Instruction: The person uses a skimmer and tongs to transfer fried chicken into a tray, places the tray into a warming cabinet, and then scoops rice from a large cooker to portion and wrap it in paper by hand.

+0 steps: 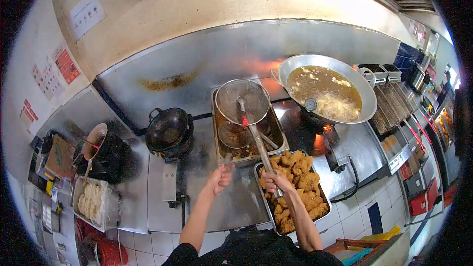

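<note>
While your right hand (276, 181) clamps the skimmer (243, 102) handle, its long axis runs up and away from your fingers over the pan (281, 138), and your left hand (220, 177), fingers loosely apart, hovers beside it.

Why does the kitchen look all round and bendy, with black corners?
Head view: a fisheye lens curves the counter and wall, leaving black corners; glare washes out the top wall; flame glows orange by the wok; the right hand and skimmer look sharp.
</note>
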Action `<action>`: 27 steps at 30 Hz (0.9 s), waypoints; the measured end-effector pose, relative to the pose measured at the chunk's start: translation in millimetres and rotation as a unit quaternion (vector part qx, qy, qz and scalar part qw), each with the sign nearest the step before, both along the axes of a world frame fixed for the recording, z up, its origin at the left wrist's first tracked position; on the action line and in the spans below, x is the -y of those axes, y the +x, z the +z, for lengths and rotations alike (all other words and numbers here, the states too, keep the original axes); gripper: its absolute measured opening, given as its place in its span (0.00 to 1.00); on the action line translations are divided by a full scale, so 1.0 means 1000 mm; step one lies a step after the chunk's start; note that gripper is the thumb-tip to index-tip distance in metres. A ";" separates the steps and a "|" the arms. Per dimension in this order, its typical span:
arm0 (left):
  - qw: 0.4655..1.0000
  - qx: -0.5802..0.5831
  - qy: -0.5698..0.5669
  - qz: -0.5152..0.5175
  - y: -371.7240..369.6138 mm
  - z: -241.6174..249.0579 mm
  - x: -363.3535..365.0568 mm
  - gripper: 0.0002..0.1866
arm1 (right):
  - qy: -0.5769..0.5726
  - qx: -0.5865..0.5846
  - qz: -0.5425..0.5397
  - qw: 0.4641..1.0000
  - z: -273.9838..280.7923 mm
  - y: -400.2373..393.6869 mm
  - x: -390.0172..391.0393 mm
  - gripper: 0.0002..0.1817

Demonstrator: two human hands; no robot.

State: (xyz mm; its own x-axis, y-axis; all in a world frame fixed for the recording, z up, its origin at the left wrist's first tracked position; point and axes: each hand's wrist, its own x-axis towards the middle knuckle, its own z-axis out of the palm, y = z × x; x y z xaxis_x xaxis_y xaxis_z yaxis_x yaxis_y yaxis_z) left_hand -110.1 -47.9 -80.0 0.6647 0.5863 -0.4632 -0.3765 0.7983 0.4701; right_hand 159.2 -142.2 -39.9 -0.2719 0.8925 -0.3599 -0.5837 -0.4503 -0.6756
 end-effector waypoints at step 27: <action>0.644 -0.593 0.484 0.003 -0.011 0.014 0.075 0.22 | 0.051 0.018 -0.014 0.998 0.058 0.007 0.022 0.07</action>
